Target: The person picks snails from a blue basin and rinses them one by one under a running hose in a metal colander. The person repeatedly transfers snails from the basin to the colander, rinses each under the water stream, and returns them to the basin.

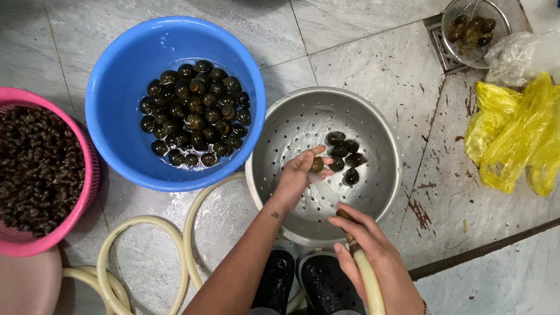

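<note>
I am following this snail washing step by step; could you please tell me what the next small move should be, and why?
Probably the left hand should drop its dark round snail beside the few snails already lying in the perforated metal colander. It holds the snail over the colander, at the nozzle of the cream rubber hose gripped by the right hand, so rinsing looks nearly finished.

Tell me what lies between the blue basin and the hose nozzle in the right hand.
In the head view, the left hand, holding a snail over the metal colander, lies between the blue basin and the hose nozzle gripped by the right hand.
</note>
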